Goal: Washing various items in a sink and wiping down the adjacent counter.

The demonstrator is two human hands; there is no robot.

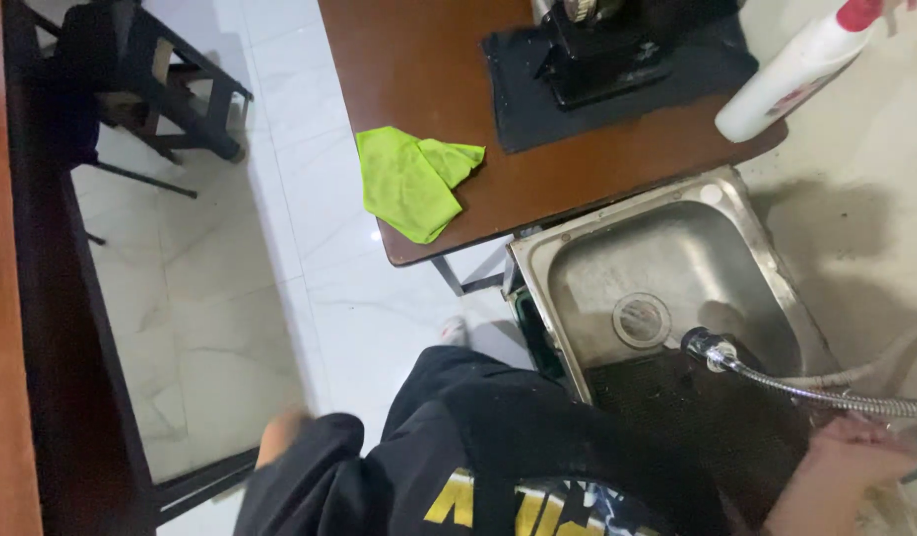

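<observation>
One green cloth (415,181) lies on my table (429,69) at eleven o'clock of the steel sink (667,268); my right hand (855,452) grips the hose (816,392), my left hand (280,437) too blurred to tell.

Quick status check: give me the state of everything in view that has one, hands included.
Sink: no standing water visible.
Hose: over the sink, no water flowing.
Green cloth: crumpled, on the table edge.
Spray bottle: tilted.
Right hand: closed on the hose.
Left hand: blurred, grip unclear.
</observation>
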